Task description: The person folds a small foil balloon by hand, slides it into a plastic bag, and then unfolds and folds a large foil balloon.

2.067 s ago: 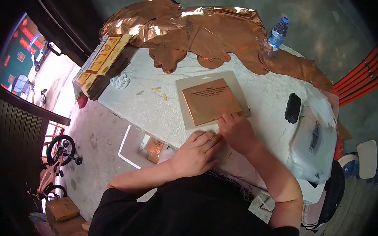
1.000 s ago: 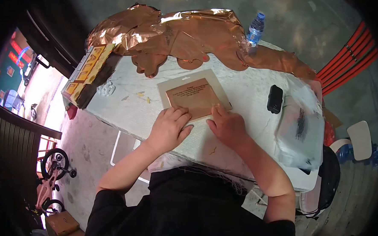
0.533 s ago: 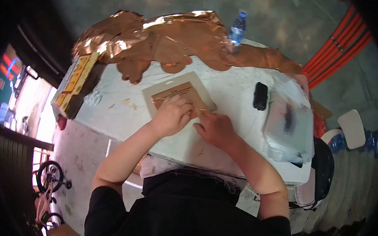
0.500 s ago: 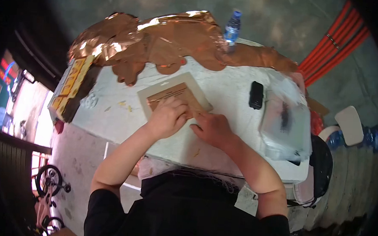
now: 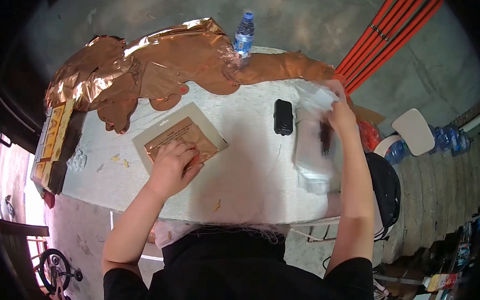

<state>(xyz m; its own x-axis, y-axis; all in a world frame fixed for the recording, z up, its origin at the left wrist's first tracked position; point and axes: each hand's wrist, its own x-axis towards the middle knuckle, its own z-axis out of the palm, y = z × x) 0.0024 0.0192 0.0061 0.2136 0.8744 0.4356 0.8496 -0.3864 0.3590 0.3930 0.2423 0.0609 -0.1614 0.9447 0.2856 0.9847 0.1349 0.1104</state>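
Note:
My left hand [image 5: 173, 165] rests on a folded piece of copper-coloured foil [image 5: 210, 141], fingers a little bent and thumb apart. Beneath the foil lies a grey card [image 5: 154, 132] with a hanging slot at its top; small dark print shows above my fingers. Over on the right, my right hand [image 5: 344, 116] is closed on the upper end of a clear plastic bag [image 5: 316, 99], which is lifted and blurred by motion. More clear bags [image 5: 311, 164] lie stacked under it, with a dark patch showing on them.
Large copper foil sheets [image 5: 174, 54] cover the back of the white table [image 5: 249, 188]. A water bottle [image 5: 245, 36] stands among them. A black case [image 5: 283, 117] lies left of the bags, and a yellow box [image 5: 53, 140] sits at the left edge. Red poles [image 5: 389, 41] lean behind.
My right hand has left the foil and reached right to the bags, raising one's end. My left hand stays on the foil. The view has shifted right.

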